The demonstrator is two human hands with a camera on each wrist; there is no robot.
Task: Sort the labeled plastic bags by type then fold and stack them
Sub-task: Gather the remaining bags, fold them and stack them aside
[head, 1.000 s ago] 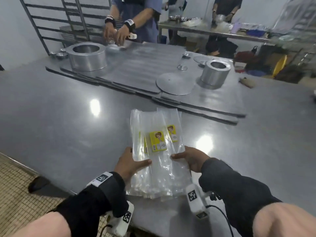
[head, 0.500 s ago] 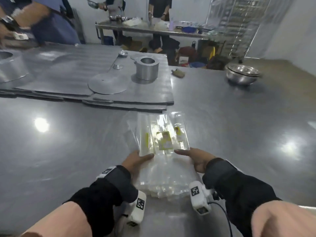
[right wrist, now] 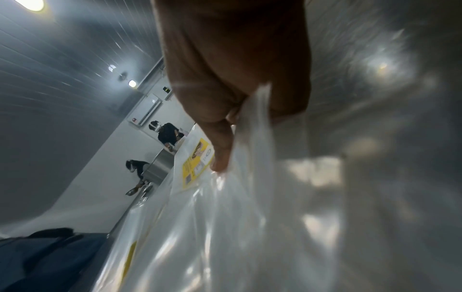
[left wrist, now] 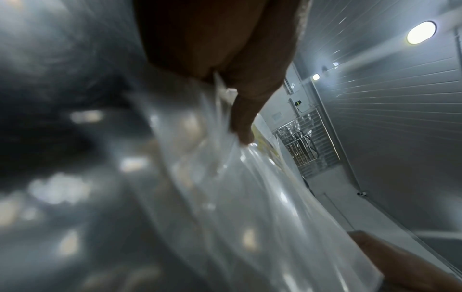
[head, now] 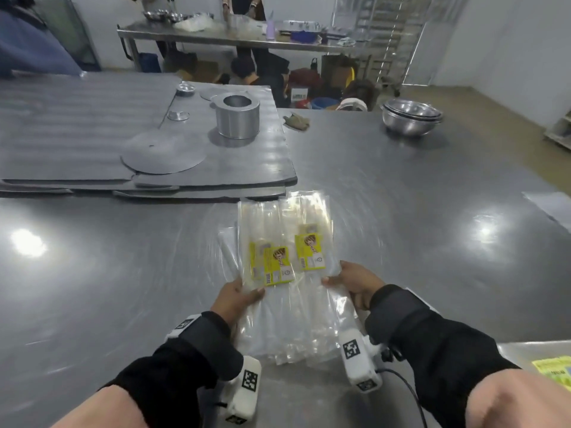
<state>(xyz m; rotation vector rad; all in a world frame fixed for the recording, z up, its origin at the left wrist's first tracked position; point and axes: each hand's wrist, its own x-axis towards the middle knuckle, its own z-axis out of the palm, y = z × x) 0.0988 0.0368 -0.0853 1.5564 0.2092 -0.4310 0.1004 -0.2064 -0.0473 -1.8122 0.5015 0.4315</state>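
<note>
A bundle of long clear plastic bags (head: 287, 301) with yellow labels (head: 275, 265) is held above the steel table (head: 401, 211), its far end pointing away from me. My left hand (head: 236, 296) grips the bundle's left edge, thumb on top. My right hand (head: 352, 281) grips the right edge in the same way. The left wrist view shows the thumb pressed on the bags (left wrist: 250, 197), with the left hand (left wrist: 240, 110) pinching them. In the right wrist view the right hand (right wrist: 225, 126) pinches the bags (right wrist: 225, 227) beside a yellow label (right wrist: 197, 164).
Stacked grey metal sheets (head: 154, 168) carrying a metal cylinder (head: 237, 115) and a flat disc (head: 163, 156) lie at the far left. Nested steel bowls (head: 412, 117) stand at the far right. A yellow printed sheet (head: 556, 370) lies at the near right edge. People work at a back table (head: 231, 35).
The view has swung to the right, and the bundle has shifted right with both hands. The bags have fanned slightly, so two labels now show side by side.
</note>
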